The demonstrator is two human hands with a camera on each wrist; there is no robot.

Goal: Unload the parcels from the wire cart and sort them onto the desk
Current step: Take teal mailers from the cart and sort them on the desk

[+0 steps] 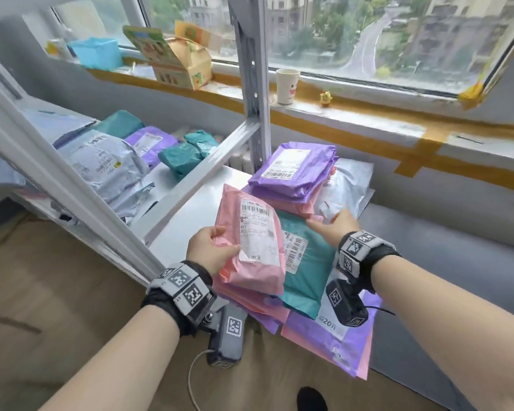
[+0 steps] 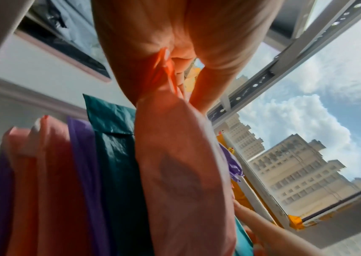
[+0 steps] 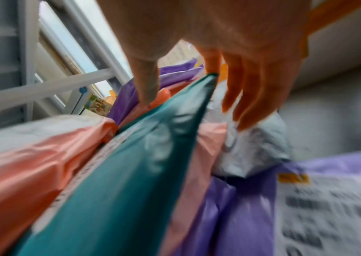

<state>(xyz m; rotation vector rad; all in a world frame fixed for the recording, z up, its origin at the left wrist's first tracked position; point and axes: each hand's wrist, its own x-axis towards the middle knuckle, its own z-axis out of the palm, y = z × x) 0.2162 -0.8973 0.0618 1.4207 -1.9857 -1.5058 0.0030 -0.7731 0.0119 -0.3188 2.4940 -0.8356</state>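
Observation:
My left hand (image 1: pixel 217 246) grips a pink parcel (image 1: pixel 250 241) with a white label by its left edge, thumb on top, and holds it up over the pile; the left wrist view shows the left hand (image 2: pixel 175 57) pinching the pink parcel (image 2: pixel 181 173). My right hand (image 1: pixel 327 222) reaches over a teal parcel (image 1: pixel 304 262) with its fingers spread. In the right wrist view the right hand (image 3: pixel 188 86) straddles the far corner of the teal parcel (image 3: pixel 131 173), thumb touching pink plastic; nothing is gripped.
Purple parcels (image 1: pixel 294 170) are stacked at the back of the white desk (image 1: pixel 196 200), beside a grey parcel (image 1: pixel 350 185). A large purple parcel (image 1: pixel 356 336) overhangs the front edge. The metal rack (image 1: pixel 255 93) on the left holds grey, purple and teal parcels (image 1: pixel 184 157). A paper cup (image 1: pixel 287 86) stands on the sill.

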